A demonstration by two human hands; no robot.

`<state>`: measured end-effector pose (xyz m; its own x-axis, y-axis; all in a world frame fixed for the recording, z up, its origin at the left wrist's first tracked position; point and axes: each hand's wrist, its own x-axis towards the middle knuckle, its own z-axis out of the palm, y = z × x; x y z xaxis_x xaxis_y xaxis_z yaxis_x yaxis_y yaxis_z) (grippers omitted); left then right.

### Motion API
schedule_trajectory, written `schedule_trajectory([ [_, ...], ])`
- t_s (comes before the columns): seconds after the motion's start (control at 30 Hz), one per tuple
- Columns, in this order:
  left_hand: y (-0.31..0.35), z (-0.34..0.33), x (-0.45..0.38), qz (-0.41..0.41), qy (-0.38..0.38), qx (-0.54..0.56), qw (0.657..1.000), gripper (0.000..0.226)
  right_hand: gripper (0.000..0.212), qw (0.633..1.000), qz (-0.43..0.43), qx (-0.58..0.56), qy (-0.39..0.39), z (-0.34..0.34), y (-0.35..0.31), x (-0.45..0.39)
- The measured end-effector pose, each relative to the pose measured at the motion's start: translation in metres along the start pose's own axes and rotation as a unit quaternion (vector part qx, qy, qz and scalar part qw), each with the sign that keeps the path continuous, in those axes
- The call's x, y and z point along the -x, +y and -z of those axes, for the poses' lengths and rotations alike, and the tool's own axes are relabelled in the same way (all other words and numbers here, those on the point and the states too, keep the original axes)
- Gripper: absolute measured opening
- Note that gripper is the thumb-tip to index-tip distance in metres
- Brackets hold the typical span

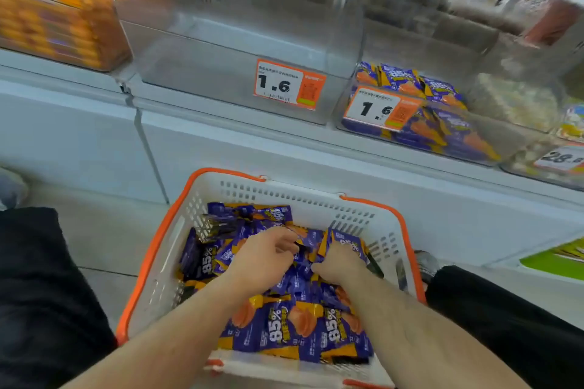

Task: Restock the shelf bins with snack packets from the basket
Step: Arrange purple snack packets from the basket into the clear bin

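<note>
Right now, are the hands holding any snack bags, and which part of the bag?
The right hand grips purple snack packets by their lower ends, in the basket. The left hand curls over the pile; whether it holds one cannot be told.

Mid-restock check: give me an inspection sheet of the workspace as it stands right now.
Surface: pale floor under the basket; white shelf ledge above it.
Job's things: white basket with orange handles, holding purple snack packets; clear middle bin with nothing in it; right bin part-filled with matching packets.
Clutter: nothing seen.
Grippers: left hand reaching among the packets, fingers curled, grip unclear; right hand gripping a bunch of packets.
Cables: nothing seen.
Surroundings: orange packs in the left bin; price tags reading 1.6; the person's dark-clothed knees either side.
</note>
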<state>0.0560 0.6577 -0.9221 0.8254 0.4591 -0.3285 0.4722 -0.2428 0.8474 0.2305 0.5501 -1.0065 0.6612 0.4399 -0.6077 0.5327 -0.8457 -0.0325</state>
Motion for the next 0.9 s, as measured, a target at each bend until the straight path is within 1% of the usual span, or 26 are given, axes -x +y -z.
schedule_trajectory([
  [0.07,-0.005,-0.001,0.006,0.011,-0.007,0.004,1.000,0.030,0.093,0.996,-0.077,-0.028,0.018,-0.018,0.011,-0.003],
  [0.1,-0.007,-0.001,0.008,0.015,-0.011,0.003,1.000,0.031,0.106,0.993,-0.099,-0.065,0.031,-0.023,0.013,-0.001],
  [0.13,-0.009,-0.002,0.009,0.016,-0.014,-0.001,1.000,0.032,0.111,0.989,-0.110,-0.092,0.038,-0.027,0.015,-0.002],
  [0.2,-0.010,-0.002,0.011,0.022,-0.020,-0.008,1.000,0.033,0.110,0.983,-0.117,-0.140,0.034,-0.029,0.014,0.001],
  [0.27,-0.011,-0.003,0.011,0.029,-0.019,-0.009,0.999,0.033,0.104,0.980,-0.126,-0.149,0.042,-0.037,0.009,0.000],
  [0.33,-0.010,-0.004,0.010,0.037,-0.015,-0.002,0.999,0.033,0.089,0.983,-0.127,-0.108,0.079,-0.042,0.005,0.006],
  [0.43,-0.010,-0.007,0.010,0.052,-0.010,0.013,0.999,0.031,0.052,0.989,-0.108,-0.041,0.094,-0.043,0.001,0.015],
  [0.47,-0.010,-0.009,0.010,0.057,-0.010,0.017,0.998,0.030,0.044,0.989,-0.105,-0.033,0.096,-0.041,0.000,0.018],
  [0.5,-0.010,-0.010,0.011,0.062,-0.010,0.019,0.998,0.029,0.044,0.988,-0.111,-0.036,0.104,-0.042,-0.001,0.020],
  [0.53,-0.011,-0.010,0.012,0.066,-0.010,0.021,0.998,0.029,0.051,0.983,-0.126,-0.049,0.121,-0.042,-0.001,0.021],
  [0.6,-0.014,-0.010,0.014,0.071,-0.005,0.020,0.997,0.029,0.081,0.966,-0.184,-0.107,0.147,-0.042,0.000,0.020],
  [0.63,-0.015,-0.009,0.015,0.074,-0.003,0.020,0.997,0.029,0.097,0.956,-0.213,-0.149,0.138,-0.043,0.001,0.017],
  [0.67,-0.017,-0.008,0.015,0.077,-0.002,0.020,0.997,0.029,0.108,0.947,-0.232,-0.189,0.116,-0.044,0.003,0.013],
  [0.73,-0.019,-0.006,0.016,0.083,-0.002,0.018,0.996,0.029,0.114,0.938,-0.237,-0.241,0.082,-0.047,0.006,0.005],
  [0.9,-0.020,-0.007,0.008,0.088,-0.013,0.004,0.996,0.027,0.112,0.940,-0.254,-0.220,0.060,-0.031,0.002,0.010],
])
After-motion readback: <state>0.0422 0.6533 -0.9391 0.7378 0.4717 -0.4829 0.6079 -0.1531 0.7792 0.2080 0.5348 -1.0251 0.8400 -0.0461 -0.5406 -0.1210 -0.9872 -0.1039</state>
